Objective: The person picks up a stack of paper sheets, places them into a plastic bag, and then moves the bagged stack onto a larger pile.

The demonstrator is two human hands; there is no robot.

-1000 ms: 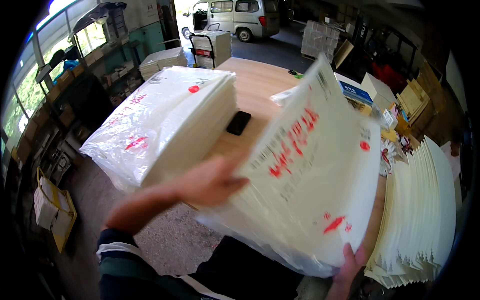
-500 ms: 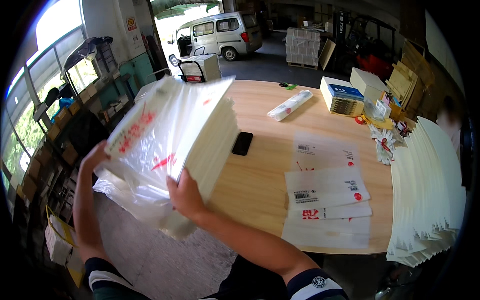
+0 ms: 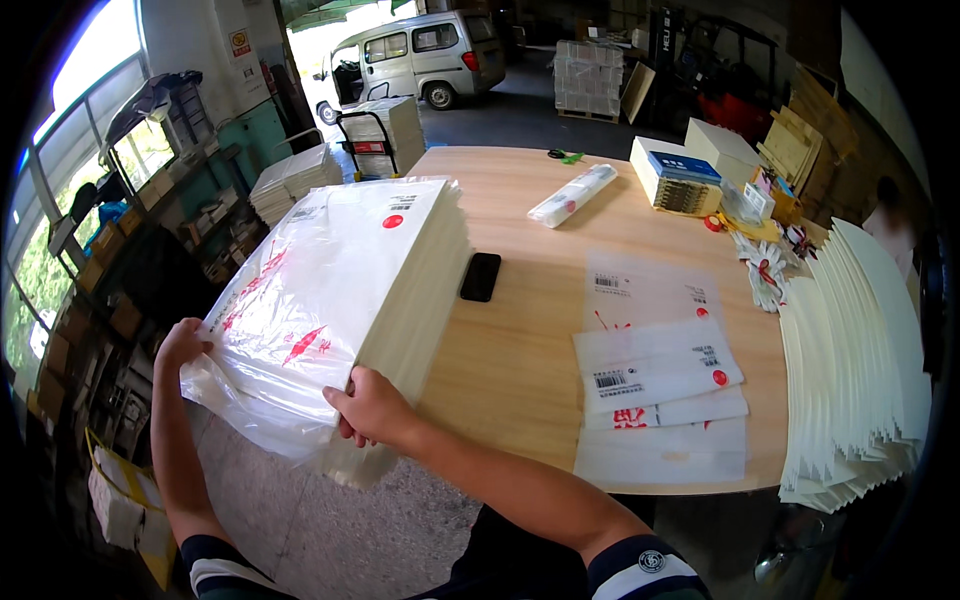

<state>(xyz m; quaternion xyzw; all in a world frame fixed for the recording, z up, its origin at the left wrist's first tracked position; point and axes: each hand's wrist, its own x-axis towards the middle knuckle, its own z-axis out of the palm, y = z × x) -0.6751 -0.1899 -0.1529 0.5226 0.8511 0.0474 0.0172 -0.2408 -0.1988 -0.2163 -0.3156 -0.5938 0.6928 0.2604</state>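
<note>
Both hands grip the near end of a thick stack of clear bags (image 3: 340,290): left hand (image 3: 183,345), right hand (image 3: 368,405). A black phone (image 3: 480,276) lies beside it on the wooden table (image 3: 520,350).

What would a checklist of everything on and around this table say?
Surface: round wooden table, bare in the middle.
Job's things: thick stack of white bagged sheets overhanging the table's near left edge.
Clutter: black phone, flat clear bags, fanned white stack, wrapped roll, boxes.
Grippers: left hand on the stack's left corner; right hand on its near edge.
Cables: nothing seen.
Surroundings: van, hand truck, shelves by windows.
</note>
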